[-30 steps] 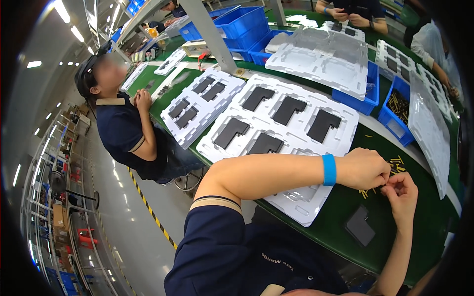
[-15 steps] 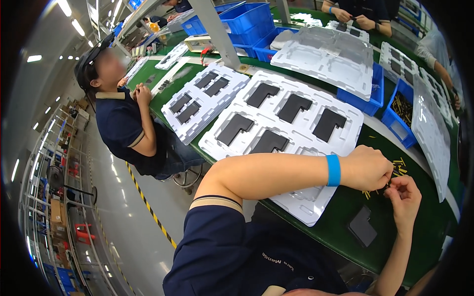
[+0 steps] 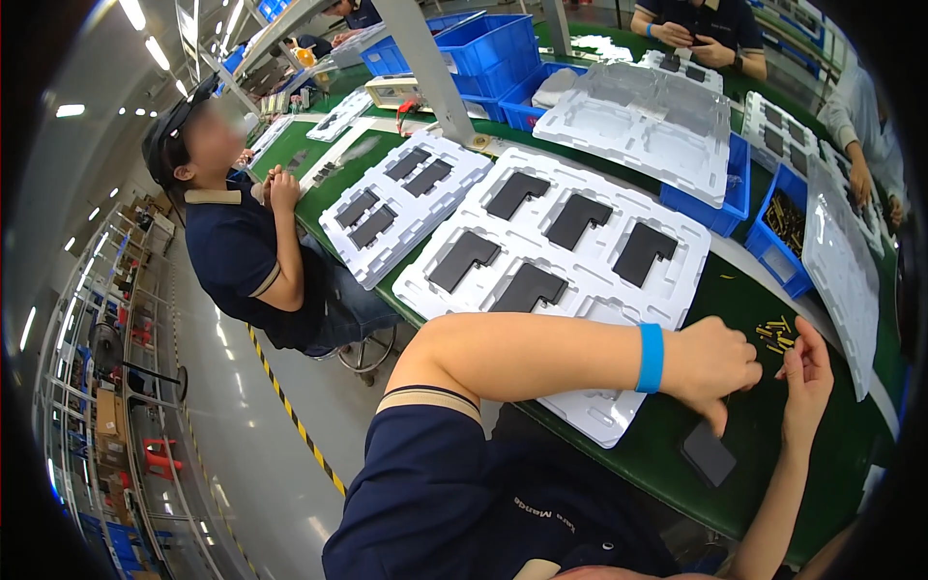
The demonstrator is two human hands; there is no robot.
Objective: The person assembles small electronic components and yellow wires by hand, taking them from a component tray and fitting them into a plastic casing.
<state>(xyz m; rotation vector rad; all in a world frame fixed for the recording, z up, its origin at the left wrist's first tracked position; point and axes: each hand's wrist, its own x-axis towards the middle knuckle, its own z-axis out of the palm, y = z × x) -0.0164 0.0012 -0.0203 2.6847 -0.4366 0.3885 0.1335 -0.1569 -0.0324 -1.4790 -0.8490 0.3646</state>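
Hands point(image 3: 708, 362) near yellow strips point(image 3: 776, 334); black blocks point(image 3: 578, 222) in white tray point(image 3: 662, 307)

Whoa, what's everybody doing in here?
Someone's left hand is over a loose black piece on the green table; I can't tell if they touch. The right hand is beside small yellow pieces; whether it holds anything is unclear. Five black pieces show in the white tray. Another person sits at the left.
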